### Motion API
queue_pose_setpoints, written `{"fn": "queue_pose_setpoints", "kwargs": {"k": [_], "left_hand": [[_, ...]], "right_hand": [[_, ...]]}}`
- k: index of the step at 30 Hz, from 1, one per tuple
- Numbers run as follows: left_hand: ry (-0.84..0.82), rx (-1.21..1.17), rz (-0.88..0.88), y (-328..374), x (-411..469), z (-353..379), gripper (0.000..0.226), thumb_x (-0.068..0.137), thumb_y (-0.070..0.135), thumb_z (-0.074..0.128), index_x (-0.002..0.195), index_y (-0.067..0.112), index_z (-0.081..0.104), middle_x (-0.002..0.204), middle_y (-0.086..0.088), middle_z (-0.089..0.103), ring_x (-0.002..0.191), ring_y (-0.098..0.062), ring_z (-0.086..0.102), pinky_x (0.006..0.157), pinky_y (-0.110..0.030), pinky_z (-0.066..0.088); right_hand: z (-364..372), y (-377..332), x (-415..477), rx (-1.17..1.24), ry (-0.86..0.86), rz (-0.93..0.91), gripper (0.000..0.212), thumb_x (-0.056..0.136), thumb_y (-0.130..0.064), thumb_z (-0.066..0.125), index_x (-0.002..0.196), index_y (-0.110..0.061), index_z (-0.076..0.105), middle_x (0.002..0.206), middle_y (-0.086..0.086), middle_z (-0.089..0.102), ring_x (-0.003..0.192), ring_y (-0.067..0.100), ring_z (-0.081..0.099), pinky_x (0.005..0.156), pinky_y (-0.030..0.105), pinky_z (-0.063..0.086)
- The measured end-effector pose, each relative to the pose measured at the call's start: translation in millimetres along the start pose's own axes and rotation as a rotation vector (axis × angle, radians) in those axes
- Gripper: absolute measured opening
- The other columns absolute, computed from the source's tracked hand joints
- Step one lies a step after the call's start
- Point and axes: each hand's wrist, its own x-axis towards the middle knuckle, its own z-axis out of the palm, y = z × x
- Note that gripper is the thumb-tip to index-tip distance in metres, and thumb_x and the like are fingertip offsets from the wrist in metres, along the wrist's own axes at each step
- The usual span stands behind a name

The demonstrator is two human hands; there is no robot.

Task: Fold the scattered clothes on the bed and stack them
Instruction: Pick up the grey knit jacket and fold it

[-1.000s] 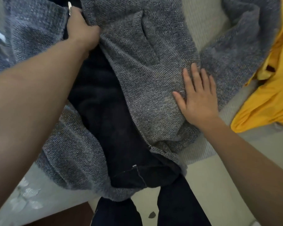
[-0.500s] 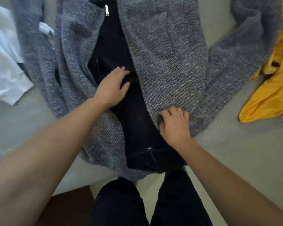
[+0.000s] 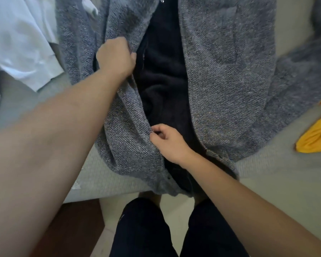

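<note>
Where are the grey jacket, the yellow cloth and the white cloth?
grey jacket [image 3: 226, 80]: head view, on the knit front panel beside the dark lining.
yellow cloth [image 3: 317, 138]: head view, on its bunched lower part.
white cloth [image 3: 20, 43]: head view, on its flat middle.

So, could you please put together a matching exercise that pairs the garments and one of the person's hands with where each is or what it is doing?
Things:
1. grey knit jacket
2. white garment
3. yellow garment
4. right hand

Descriptions:
A. at the right edge of the view
B. pinching a front edge of the jacket, low down
C. lying open in the middle of the view
D. at the upper left of the view

Pairs: 1-C, 2-D, 3-A, 4-B
</note>
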Motion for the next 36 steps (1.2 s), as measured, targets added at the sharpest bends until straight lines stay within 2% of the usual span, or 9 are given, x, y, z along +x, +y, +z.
{"fn": "queue_pose_setpoints", "kwargs": {"k": [4,7,10,15,20,23,27,32,36], "left_hand": [[0.142,-0.337,-0.212,9.9,7.5,-6.9,0.034,0.1,0.033,0.045,0.112,0.011,0.069,0.115,-0.011,0.068,0.111,-0.03,0.061,0.091,-0.034,0.045],[0.464,-0.756,-0.221,34.2,14.1,-26.6,0.024,0.1,0.022,0.044,0.092,0.01,0.064,0.091,-0.004,0.065,0.083,-0.012,0.055,0.077,-0.019,0.036],[0.844,-0.783,-0.134,62.5,26.9,-45.5,0.026,0.083,0.003,0.059,0.065,0.021,0.052,0.06,-0.012,0.055,0.061,-0.011,0.04,0.065,-0.025,0.033],[-0.184,-0.658,0.184,87.5,41.4,-24.1,0.03,0.1,0.017,0.049,0.124,0.008,0.064,0.123,0.0,0.064,0.114,-0.01,0.058,0.094,-0.013,0.04],[0.257,-0.441,0.127,53.4,48.0,-13.9,0.037,0.093,0.017,0.041,0.124,0.01,0.06,0.127,-0.009,0.059,0.119,-0.02,0.053,0.1,-0.023,0.034],[0.044,-0.171,0.106,31.7,64.9,-8.0,0.052,0.101,0.028,0.037,0.15,0.011,0.035,0.158,-0.013,0.029,0.147,-0.029,0.024,0.119,-0.04,0.02],[-0.307,-0.08,0.007,12.0,79.6,4.1,0.07,0.099,0.064,0.023,0.157,0.035,-0.003,0.166,-0.005,-0.012,0.151,-0.031,-0.014,0.117,-0.065,0.0],[-0.319,-0.072,0.033,6.7,75.6,26.3,0.084,0.092,0.077,0.018,0.153,0.035,-0.021,0.16,-0.005,-0.031,0.147,-0.03,-0.028,0.114,-0.067,-0.007],[-0.242,-0.034,0.03,4.5,83.9,37.3,0.086,0.09,0.078,0.017,0.154,0.032,-0.018,0.161,-0.011,-0.027,0.147,-0.033,-0.025,0.116,-0.063,-0.01]], "right_hand": [[-37.1,-14.2,-12.5,0.054,0.415,-0.2,0.015,0.101,-0.028,0.052,0.113,-0.024,0.061,0.062,-0.014,0.055,0.054,0.003,0.047,0.055,0.031,0.04],[-73.1,-24.7,-22.6,0.077,0.63,-0.315,0.007,0.102,-0.024,0.053,0.107,-0.028,0.055,0.058,-0.021,0.052,0.05,0.001,0.043,0.049,0.021,0.035],[-93.4,-23.5,-20.6,0.011,0.693,-0.341,0.006,0.102,-0.024,0.054,0.107,-0.027,0.052,0.06,-0.019,0.051,0.051,-0.001,0.045,0.048,0.017,0.034],[-117.2,-6.2,14.6,-0.51,0.189,0.155,0.047,0.098,-0.055,0.051,0.129,-0.02,0.052,0.109,0.003,0.066,0.104,0.026,0.063,0.082,0.03,0.045],[-136.0,-39.9,22.6,-0.639,0.086,0.172,0.075,0.093,-0.079,0.025,0.114,-0.018,0.064,0.098,0.002,0.065,0.089,0.02,0.058,0.079,0.035,0.043],[-144.7,-63.5,44.9,-0.589,0.271,0.062,0.061,0.098,-0.068,0.032,0.116,-0.02,0.065,0.095,0.0,0.062,0.093,0.022,0.059,0.076,0.032,0.041],[-153.4,-104.0,95.6,-0.319,0.42,-0.096,0.035,0.099,-0.047,0.052,0.121,-0.022,0.064,0.105,-0.007,0.064,0.102,0.015,0.059,0.09,0.031,0.047],[-161.4,-167.6,169.2,-0.134,0.505,-0.269,0.063,0.095,-0.051,0.057,0.146,-0.018,0.041,0.136,-0.001,0.055,0.121,0.013,0.053,0.098,0.024,0.041],[-174.2,-212.6,224.6,-0.204,0.384,-0.116,0.032,0.101,-0.05,0.033,0.089,-0.027,0.053,0.101,-0.008,0.059,0.105,0.013,0.058,0.073,0.014,0.035]]}}
